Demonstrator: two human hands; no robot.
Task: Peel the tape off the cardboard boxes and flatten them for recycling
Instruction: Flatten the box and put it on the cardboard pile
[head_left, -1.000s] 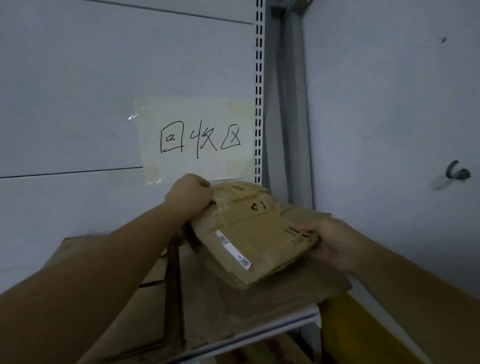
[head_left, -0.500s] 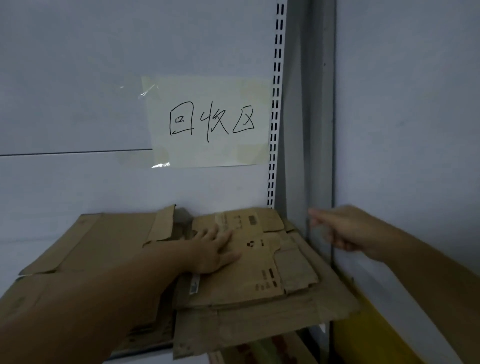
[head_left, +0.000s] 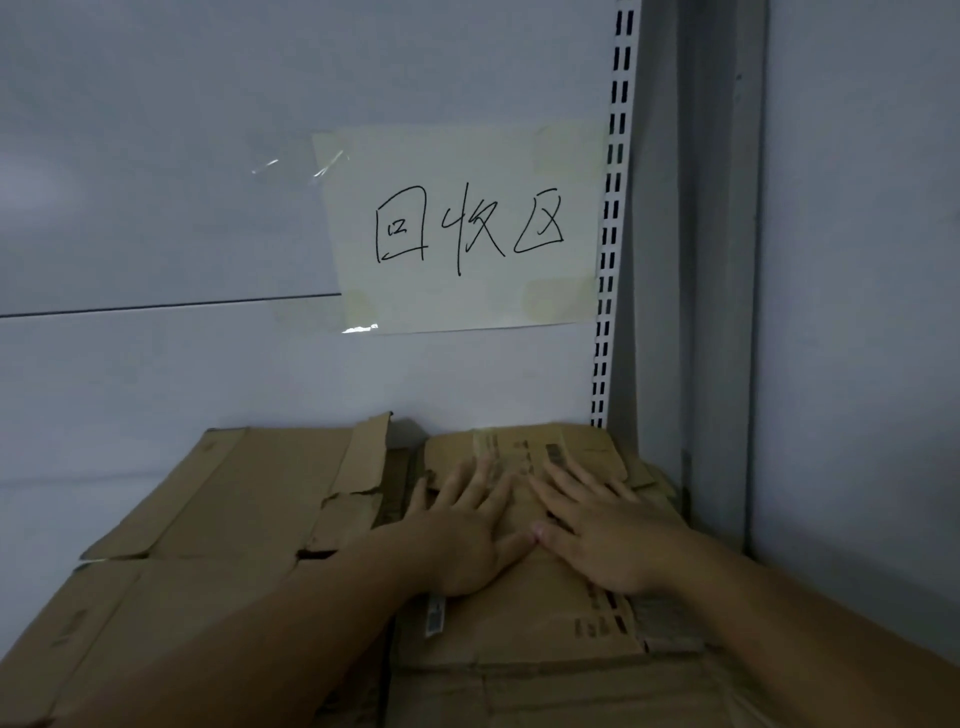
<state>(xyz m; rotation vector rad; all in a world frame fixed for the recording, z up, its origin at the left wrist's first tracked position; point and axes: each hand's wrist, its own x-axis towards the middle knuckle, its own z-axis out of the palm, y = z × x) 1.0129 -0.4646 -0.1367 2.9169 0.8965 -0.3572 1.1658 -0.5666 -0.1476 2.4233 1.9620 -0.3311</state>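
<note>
A small flattened cardboard box (head_left: 550, 629) with printed marks and a barcode label lies on top of a stack of flattened cardboard at the right of a shelf. My left hand (head_left: 467, 535) lies flat on it with fingers spread, pressing down. Beside it, my right hand (head_left: 597, 535) also presses flat on the box, its fingers straight and pointing to the back wall; the two thumbs nearly touch. To the left lies a larger flattened box (head_left: 218, 519), its flaps slightly raised.
A paper sign (head_left: 462, 228) with handwritten characters is taped to the white back wall above the stack. A slotted shelf upright (head_left: 610, 260) runs down just right of it, and a grey side wall (head_left: 857, 312) closes the right.
The small box went from held in the air by both hands to lying on the stack. My right hand then came down from beside the wall, so both hands now press on it.
</note>
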